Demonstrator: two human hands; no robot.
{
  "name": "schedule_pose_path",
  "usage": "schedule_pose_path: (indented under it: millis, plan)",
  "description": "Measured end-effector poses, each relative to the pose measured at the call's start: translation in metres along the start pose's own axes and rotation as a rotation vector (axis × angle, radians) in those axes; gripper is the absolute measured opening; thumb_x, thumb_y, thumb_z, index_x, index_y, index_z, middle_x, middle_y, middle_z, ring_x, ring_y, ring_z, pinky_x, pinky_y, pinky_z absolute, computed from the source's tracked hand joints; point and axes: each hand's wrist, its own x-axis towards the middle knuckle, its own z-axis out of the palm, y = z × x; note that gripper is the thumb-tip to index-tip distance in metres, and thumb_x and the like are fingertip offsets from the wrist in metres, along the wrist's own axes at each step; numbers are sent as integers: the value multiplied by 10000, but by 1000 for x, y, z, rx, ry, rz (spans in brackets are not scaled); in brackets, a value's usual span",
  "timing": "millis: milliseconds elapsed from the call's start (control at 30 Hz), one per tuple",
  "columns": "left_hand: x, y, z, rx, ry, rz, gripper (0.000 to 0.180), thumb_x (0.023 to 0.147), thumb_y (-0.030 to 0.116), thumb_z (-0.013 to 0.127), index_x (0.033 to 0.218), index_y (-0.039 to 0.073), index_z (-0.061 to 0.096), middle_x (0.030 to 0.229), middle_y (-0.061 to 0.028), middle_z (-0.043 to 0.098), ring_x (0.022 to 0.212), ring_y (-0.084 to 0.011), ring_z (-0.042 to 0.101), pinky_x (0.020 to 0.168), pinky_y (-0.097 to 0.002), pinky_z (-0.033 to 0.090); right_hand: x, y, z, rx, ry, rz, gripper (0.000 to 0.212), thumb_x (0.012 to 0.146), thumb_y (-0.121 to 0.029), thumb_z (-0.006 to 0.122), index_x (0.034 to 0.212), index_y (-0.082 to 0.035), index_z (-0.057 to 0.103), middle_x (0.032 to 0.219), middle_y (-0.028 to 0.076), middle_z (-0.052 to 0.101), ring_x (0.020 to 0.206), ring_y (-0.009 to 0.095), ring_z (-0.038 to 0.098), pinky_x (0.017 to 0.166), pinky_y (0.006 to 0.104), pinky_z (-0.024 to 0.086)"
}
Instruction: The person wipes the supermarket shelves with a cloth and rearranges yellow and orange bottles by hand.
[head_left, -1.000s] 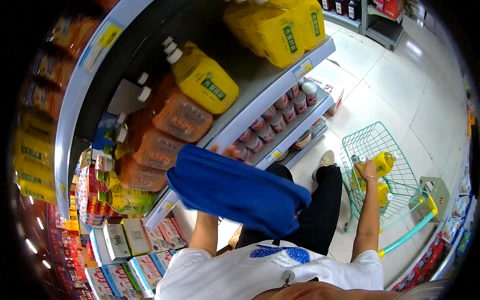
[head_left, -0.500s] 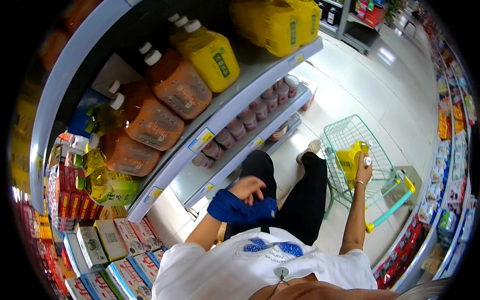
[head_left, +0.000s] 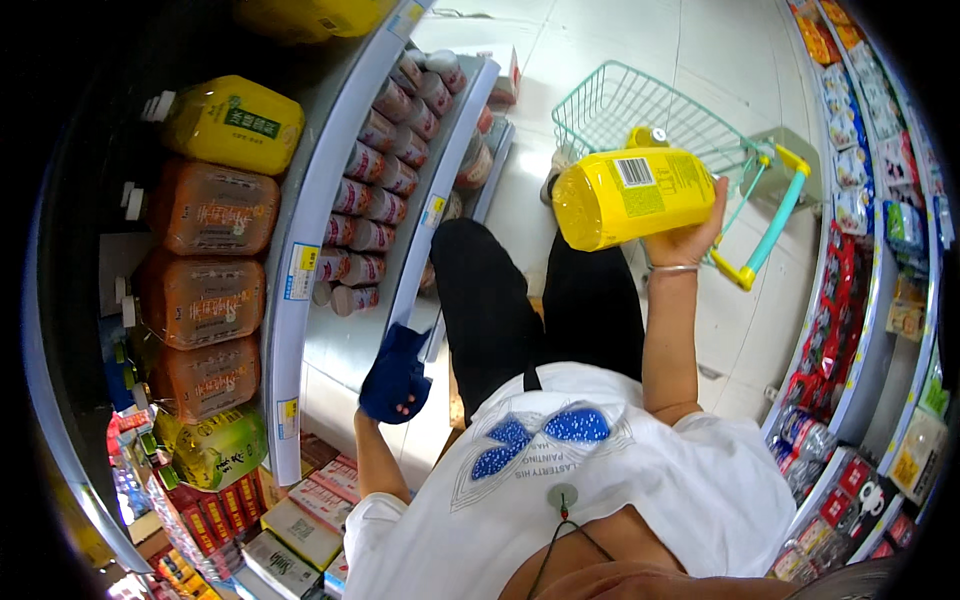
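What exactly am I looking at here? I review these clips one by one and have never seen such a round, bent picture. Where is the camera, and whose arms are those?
There is no machine. The camera sits on a person's head and looks down with a very wide lens, so straight shelf edges bend near the rim. The white shirt at the bottom is the wearer's own, and both arms belong to them.

The right hand grips a large yellow bottle, held on its side above a green wire basket cart on the tiled floor. The left hand holds a blue cloth beside the grey shelf. That shelf carries big brown jugs, a yellow jug and, lower down, rows of small jars.
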Motion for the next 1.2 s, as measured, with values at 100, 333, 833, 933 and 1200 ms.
schedule_pose_path:
  millis: [100, 333, 833, 933, 1200]
  plan:
    - [-37, -34, -27, -291, 439, -413, 391, 1016, 347, 446, 968, 21, 657, 842, -108, 690, 641, -185, 629, 689, -271, 550, -8, 14, -14, 123, -82, 145, 553, 958, -546, 416, 1143, -59, 598, 1146, 170, 622, 1096, 337, 587, 1048, 462, 418]
    - [-54, 74, 47, 27, 290, 105, 469, 879, 324, 655, 1233, 27, 571, 1129, -56, 621, 1011, -176, 588, 961, -319, 424, -19, 32, 3, 336, -492, 251, 516, 921, -552, 439, 1094, -114, 650, 1084, 215, 634, 1069, 363, 594, 1053, 554, 394]
    - [-74, 348, 367, 1164, -261, 1651, 243, 805, 239, 679, 885, 31, 583, 1273, -171, 540, 1173, -363, 512, 1008, -483, 366, -73, 46, 15, -468, -217, 128, 499, 920, -450, 515, 1248, -74, 521, 1260, 165, 573, 1113, 331, 585, 919, 422, 492]
    - [-89, 339, 371, 1371, -202, 1694, 167, 754, 201, 700, 824, 90, 597, 1216, -99, 585, 1136, -293, 551, 954, -430, 411, -64, 44, 22, -1369, -393, -407, 529, 908, -424, 540, 1292, -63, 489, 1269, 165, 567, 1120, 335, 580, 936, 411, 482]
    - [-77, 289, 280, 1347, 136, 1751, 248, 561, 178, 714, 721, 106, 538, 989, -73, 595, 906, -292, 570, 787, -418, 458, -39, 39, 36, -1611, -325, -728, 543, 927, -438, 556, 1246, 1, 523, 1187, 183, 616, 1078, 339, 612, 932, 390, 500]
